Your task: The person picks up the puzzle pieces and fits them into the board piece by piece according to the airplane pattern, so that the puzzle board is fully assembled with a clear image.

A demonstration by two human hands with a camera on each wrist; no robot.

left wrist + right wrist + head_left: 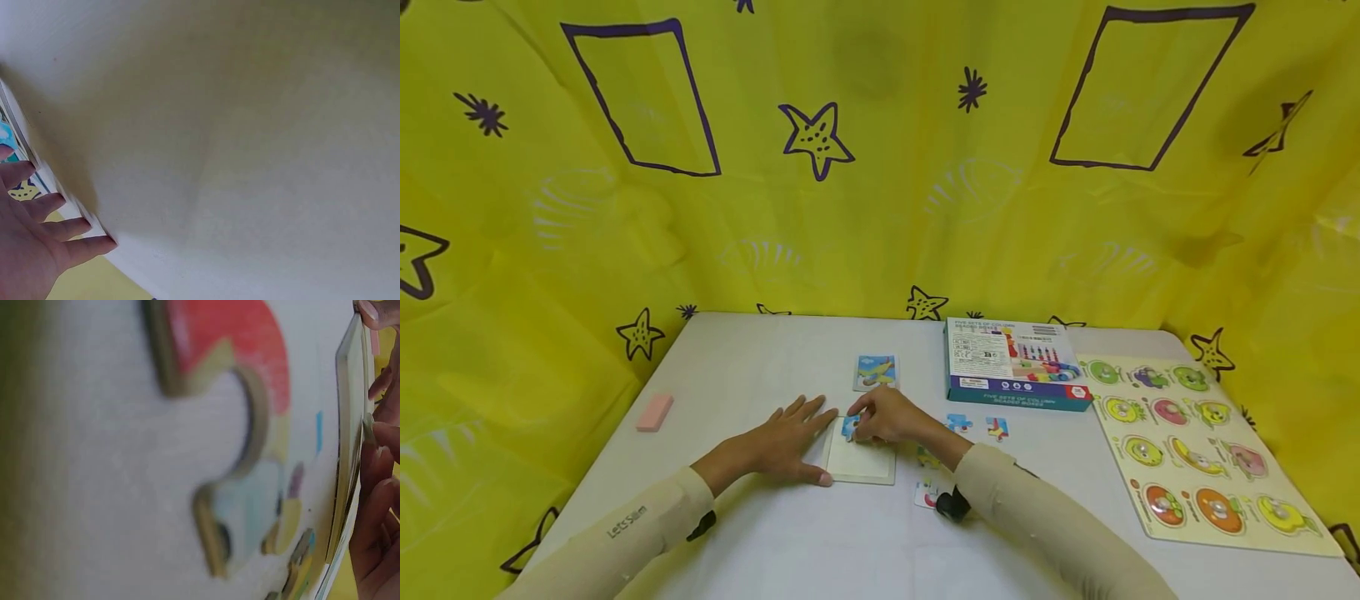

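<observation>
A white rectangular puzzle tray lies on the table before me. My left hand spreads its fingers along the tray's left side, thumb at the lower left corner; in the left wrist view the same hand shows straight fingers. Thumb and fingers of my right hand pinch a blue jigsaw piece at the tray's upper left corner. Whether that piece lies flat I cannot tell. Right of the tray lie loose jigsaw pieces, one with red looming large in the right wrist view.
Behind the tray lies a small airplane picture. A boxed bead set stands at the back right, beside a fruit peg board. A pink block sits far left. Yellow patterned cloth hangs behind the table.
</observation>
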